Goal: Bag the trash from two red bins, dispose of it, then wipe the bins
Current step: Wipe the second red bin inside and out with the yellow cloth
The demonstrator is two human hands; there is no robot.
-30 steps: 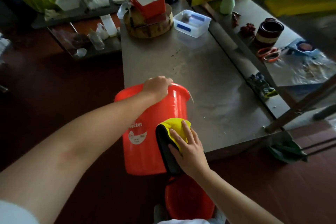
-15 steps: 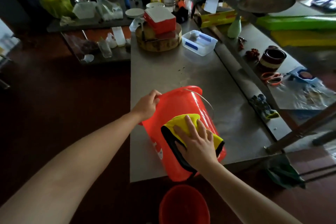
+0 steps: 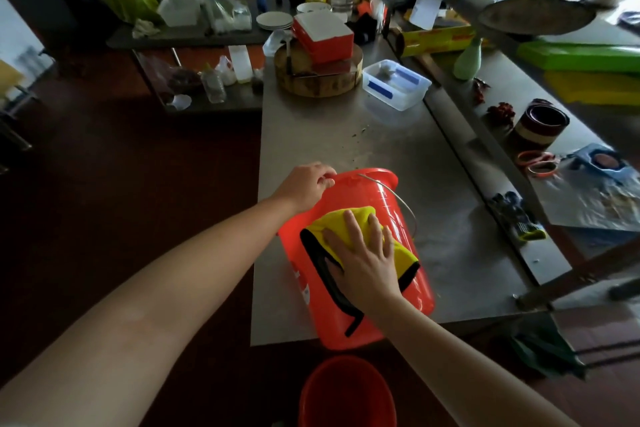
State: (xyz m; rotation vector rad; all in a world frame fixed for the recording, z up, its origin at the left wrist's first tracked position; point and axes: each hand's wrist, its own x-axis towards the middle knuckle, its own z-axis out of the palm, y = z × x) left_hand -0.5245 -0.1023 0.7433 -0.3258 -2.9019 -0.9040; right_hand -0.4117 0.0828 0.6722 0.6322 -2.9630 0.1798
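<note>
Red bin (image 3: 394, 208) on steel table (image 3: 346, 135), white label (image 3: 304, 288) illegible beside yellow cloth (image 3: 334, 218).

Head view, steeply down, close over table (image 3: 450, 218)

Red bin (image 3: 398, 208) tilted; yellow cloth (image 3: 329, 222) against its side; second red bin (image 3: 346, 395) below
</note>
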